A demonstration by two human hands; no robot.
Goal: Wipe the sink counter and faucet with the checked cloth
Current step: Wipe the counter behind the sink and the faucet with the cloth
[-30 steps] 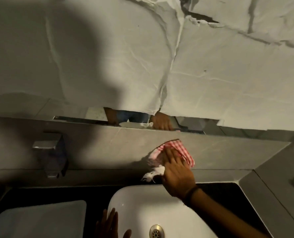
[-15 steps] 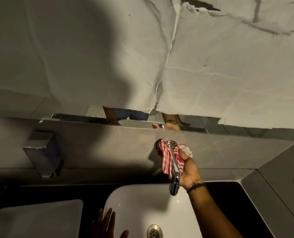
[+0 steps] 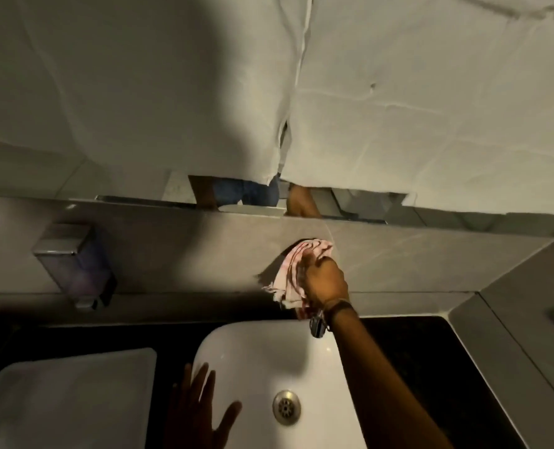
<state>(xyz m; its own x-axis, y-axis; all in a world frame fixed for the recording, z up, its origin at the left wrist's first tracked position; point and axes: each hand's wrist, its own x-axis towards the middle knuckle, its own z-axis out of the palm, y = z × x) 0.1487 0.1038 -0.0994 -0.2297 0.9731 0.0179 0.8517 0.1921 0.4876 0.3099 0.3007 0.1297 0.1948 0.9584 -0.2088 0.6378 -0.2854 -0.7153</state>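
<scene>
— What is around the sink [image 3: 236, 345]?
— A dispenser [image 3: 74, 264] on the left wall. The right hand [image 3: 325, 281] grips the crumpled red-checked cloth [image 3: 293, 270] over the faucet [image 3: 316, 325]; the left hand [image 3: 201, 406] lies spread on the rim.

One view only, from my head: I'm looking steeply down and forward, close over the white basin [image 3: 262, 367] at six o'clock, the grey wall ledge [image 3: 431, 264] across the middle, paper-covered mirror [image 3: 398, 108] filling twelve o'clock.
</scene>
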